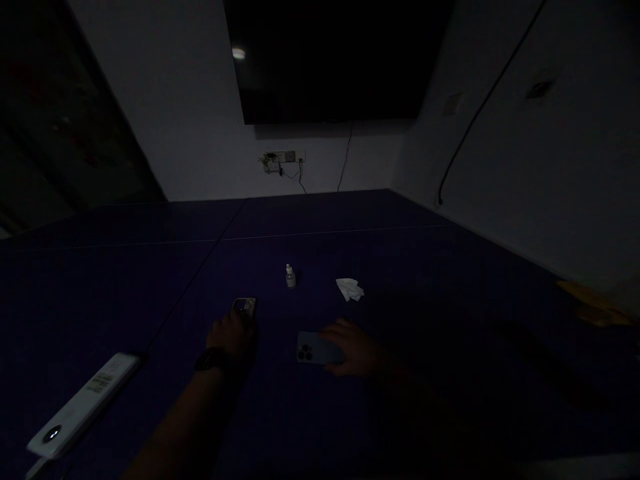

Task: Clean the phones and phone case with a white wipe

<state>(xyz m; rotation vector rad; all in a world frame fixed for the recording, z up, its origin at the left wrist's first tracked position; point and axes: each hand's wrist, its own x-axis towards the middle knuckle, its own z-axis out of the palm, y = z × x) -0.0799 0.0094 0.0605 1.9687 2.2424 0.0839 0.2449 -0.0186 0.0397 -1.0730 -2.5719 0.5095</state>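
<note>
My right hand (353,348) is closed around the right end of a blue-grey smartphone (316,349), whose back and camera lenses face up. The thumb is on its near edge and the fingers are on its far edge. To the left, my left hand (231,333), with a dark band at the wrist, grips the near end of a phone case (244,305) on the dark blue surface. The hand hides most of the case, and its fingertips are hard to make out. Beyond the hands stand a small white-capped bottle (291,277) and a crumpled white tissue (350,289).
A long white power strip (87,403) with a cable lies at the lower left. A yellow object (595,303) sits at the right edge. Wall sockets (285,157) and a large dark television (335,67) are on the far wall. The room is very dim.
</note>
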